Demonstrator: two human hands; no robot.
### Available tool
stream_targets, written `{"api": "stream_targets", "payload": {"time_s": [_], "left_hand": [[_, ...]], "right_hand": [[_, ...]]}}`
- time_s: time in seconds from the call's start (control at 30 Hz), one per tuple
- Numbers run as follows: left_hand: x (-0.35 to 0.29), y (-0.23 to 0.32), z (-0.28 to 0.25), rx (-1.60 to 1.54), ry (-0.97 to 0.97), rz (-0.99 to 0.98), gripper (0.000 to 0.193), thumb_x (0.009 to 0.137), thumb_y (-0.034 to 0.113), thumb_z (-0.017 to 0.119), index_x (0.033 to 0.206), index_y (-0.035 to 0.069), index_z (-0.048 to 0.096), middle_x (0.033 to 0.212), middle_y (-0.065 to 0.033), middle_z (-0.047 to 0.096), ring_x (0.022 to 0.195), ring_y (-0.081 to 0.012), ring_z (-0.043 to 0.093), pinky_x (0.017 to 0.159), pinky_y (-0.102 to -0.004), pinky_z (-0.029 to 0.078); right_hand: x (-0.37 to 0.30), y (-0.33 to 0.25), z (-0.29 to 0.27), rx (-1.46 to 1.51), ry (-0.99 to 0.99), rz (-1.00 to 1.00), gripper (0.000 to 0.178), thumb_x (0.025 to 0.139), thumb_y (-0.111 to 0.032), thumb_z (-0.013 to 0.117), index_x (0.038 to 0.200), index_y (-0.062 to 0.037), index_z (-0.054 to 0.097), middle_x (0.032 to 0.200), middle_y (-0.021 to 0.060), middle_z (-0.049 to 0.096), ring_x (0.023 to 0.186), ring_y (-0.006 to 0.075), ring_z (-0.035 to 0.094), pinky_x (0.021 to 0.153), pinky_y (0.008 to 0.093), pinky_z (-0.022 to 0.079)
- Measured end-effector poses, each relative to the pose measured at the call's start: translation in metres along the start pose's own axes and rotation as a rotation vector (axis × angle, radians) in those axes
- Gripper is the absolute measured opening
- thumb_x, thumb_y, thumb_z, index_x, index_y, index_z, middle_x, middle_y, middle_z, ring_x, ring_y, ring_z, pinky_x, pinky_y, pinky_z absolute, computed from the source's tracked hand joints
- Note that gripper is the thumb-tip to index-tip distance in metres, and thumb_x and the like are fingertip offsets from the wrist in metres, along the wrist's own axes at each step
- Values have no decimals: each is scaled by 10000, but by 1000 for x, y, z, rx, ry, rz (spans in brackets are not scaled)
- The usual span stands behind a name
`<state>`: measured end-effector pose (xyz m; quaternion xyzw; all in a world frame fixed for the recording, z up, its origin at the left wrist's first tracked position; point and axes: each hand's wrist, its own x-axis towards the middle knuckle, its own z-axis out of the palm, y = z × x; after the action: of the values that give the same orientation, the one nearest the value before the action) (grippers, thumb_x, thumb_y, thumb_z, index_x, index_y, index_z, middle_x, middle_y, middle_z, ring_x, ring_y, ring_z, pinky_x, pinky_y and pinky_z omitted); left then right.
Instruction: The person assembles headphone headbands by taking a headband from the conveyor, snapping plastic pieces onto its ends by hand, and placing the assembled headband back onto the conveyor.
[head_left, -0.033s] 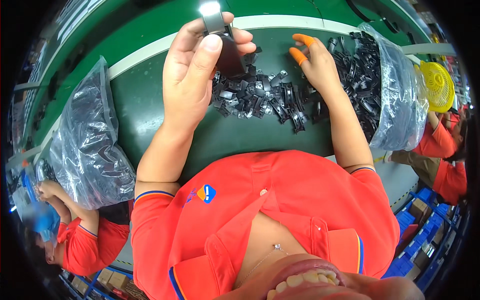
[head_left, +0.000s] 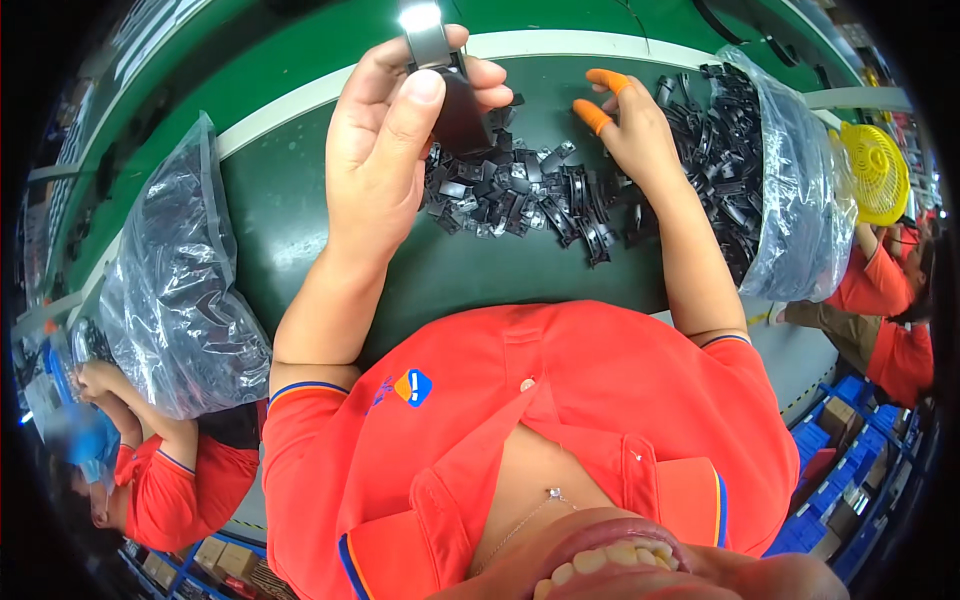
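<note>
My left hand [head_left: 385,150] is raised over the table, its thumb pressing a dark glossy plastic part [head_left: 462,115] against the fingers. The part's upper end catches a bright glare, and its far side is hidden by my hand. My right hand [head_left: 638,130] hovers to the right with orange finger cots on thumb and forefinger. Those two fingers are apart with nothing visible between them; the other fingers are partly hidden. Between and below my hands lies a loose pile of small black plastic parts [head_left: 510,195], nearest the right hand on its right side.
A clear plastic bag [head_left: 800,190] of black parts lies open at the right; another clear bag [head_left: 175,270] stands left. The dark green table [head_left: 285,215] has a pale rim. A yellow fan [head_left: 875,172] stands far right. Co-workers in red sit on both sides.
My right thumb has shifted slightly left and down, away from the forefinger. The left hand and the part it holds look unmoved.
</note>
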<state>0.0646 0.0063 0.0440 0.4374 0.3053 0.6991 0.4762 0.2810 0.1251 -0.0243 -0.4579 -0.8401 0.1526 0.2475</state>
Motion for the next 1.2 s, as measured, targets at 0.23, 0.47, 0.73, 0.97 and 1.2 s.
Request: {"api": "stream_targets", "payload": {"time_s": [0.23,0.47,0.73,0.97,1.2], "left_hand": [[-1,-4,6,0,-12,-47,314,915,177,472,1154,-27,462,980,-151,609,901,-210,608,830,-314,465],[-6,-17,13,33,-69,-52,326,906,155,502,1164,-37,447,1013,-153,593,929,-198,594,857,-306,454],[-15,-24,21,203,-80,-25,385,846,60,588,1183,-54,438,1107,-142,568,1032,-192,564,878,-289,462],[-16,-29,18,309,-71,33,365,834,72,607,1154,-45,479,1116,-129,574,1004,-181,585,853,-277,480],[-19,-34,15,394,-205,20,316,866,132,574,1125,-29,490,1045,-132,598,955,-182,605,822,-293,484]], "right_hand": [[-2,11,13,-129,-73,-110,228,777,-112,634,982,-30,576,906,138,584,789,267,598,708,354,477],[-3,-27,-18,707,-51,286,220,849,-63,548,1060,-10,577,891,110,653,762,181,627,714,268,465],[-31,-97,-36,1360,54,133,181,820,6,572,1001,0,588,1136,133,550,936,165,578,847,277,434],[-30,-93,-30,952,80,-113,206,765,15,644,965,-12,604,1080,59,514,934,132,529,827,257,420],[-18,-92,-31,1596,-143,209,300,884,-154,530,1135,11,544,1226,138,499,1081,184,511,890,296,405]]}}
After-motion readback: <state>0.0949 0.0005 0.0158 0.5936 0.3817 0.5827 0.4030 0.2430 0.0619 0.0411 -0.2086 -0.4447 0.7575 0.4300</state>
